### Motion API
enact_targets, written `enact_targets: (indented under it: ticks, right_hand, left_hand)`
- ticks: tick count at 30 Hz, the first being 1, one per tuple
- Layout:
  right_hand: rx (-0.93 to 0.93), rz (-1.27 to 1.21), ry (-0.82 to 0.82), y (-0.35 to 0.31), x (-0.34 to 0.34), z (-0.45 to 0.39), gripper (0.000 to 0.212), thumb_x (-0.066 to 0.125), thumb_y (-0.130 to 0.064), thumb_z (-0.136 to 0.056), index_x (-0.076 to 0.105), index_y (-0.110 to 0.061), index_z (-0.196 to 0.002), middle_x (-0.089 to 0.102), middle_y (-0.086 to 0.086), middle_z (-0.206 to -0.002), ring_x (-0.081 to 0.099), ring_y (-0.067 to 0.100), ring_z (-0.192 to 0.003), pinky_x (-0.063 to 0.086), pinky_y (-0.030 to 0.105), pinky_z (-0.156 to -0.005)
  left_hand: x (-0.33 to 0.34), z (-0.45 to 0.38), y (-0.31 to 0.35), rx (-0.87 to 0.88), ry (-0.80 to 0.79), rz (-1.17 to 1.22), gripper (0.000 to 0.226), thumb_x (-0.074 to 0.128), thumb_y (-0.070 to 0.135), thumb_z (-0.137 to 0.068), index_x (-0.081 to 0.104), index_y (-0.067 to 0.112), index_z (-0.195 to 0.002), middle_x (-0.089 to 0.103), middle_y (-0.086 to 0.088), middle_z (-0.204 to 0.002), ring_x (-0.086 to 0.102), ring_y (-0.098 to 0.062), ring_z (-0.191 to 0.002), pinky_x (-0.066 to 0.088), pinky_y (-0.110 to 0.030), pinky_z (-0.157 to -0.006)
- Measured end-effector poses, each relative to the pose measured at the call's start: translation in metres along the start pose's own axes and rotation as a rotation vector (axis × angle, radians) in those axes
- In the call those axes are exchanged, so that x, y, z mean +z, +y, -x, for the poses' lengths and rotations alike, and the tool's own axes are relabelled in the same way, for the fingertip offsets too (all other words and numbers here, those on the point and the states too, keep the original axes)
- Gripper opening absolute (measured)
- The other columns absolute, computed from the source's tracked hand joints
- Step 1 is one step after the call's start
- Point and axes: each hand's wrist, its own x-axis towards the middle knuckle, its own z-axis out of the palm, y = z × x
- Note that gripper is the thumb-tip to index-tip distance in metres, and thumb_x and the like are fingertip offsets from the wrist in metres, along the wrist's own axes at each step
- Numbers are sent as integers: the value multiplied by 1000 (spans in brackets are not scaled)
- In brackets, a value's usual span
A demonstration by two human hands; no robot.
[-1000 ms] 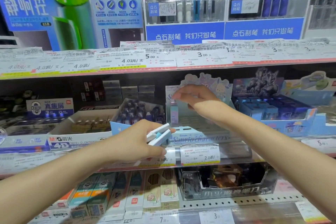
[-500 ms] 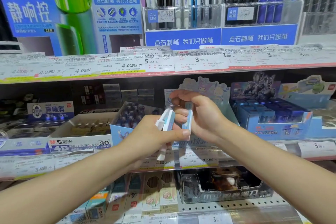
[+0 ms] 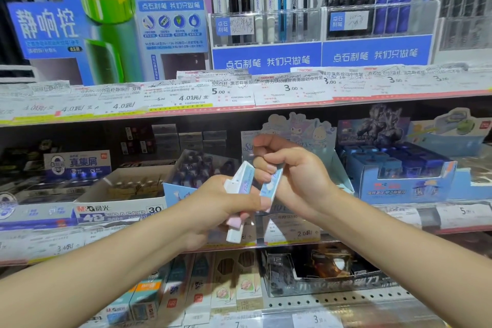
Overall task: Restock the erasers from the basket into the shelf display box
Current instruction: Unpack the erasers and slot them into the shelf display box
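Observation:
My left hand grips a small bundle of long pastel erasers, white and light blue with a pink end showing below the fingers. My right hand is closed around one light blue eraser, held upright just right of the bundle. Both hands meet in front of the middle shelf. Behind them stands the pale blue display box with cartoon characters on its header card; my hands hide most of its inside. No basket is in view.
A white 4B eraser box and a blue box of dark erasers sit to the left. A blue box of navy items is to the right. Pen racks fill the upper shelf, and more boxes line the lower shelf.
My right hand came back from the display box to my left hand and closed on one light blue eraser from the bundle. My left hand rose slightly.

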Motion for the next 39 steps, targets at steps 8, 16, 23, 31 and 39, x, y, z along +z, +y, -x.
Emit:
enact_targets:
  ticks: [8,16,23,31,39]
  right_hand:
    - [-102,956,-188,-22,-17,6,21,65,-1,-79,64,-14,-96,64,-2,-84,60,2,-75,48,15,-69]
    - [-125,1043,-183,-34,-18,11,20,70,3,-75,64,-5,-93,69,9,-74,63,10,-68,49,13,-64]
    - [21,1109,-258,-25,-25,14,28,69,0,-78,59,-9,-103,63,1,-77,55,11,-62,48,23,-67]
    - [-49,1182,-261,-39,-21,8,40,60,0,-85,50,-17,-119,55,5,-83,56,21,-65,51,28,-63]
    - [-315,1153,28,-11,-33,-8,45,66,0,-78,45,-37,-93,56,-1,-77,58,14,-71,49,30,-72]
  left_hand:
    - [-19,2,11,129,-23,-389,28,78,20,-65,56,18,-48,46,5,-43,40,-12,-40,32,-16,-40]
    - [-24,1,13,121,44,-415,31,78,22,-70,59,19,-45,48,3,-41,41,-14,-41,32,-18,-41]
    - [-25,-1,11,202,119,-307,25,79,23,-68,61,17,-52,48,3,-44,40,-17,-47,31,-27,-51]
    - [-30,-2,14,274,166,-331,24,69,21,-81,67,18,-58,52,2,-42,43,-11,-40,36,-16,-42]
    - [-30,4,-2,374,-123,-1006,39,52,32,-80,60,19,-116,69,-1,-112,63,-15,-101,49,-32,-88]
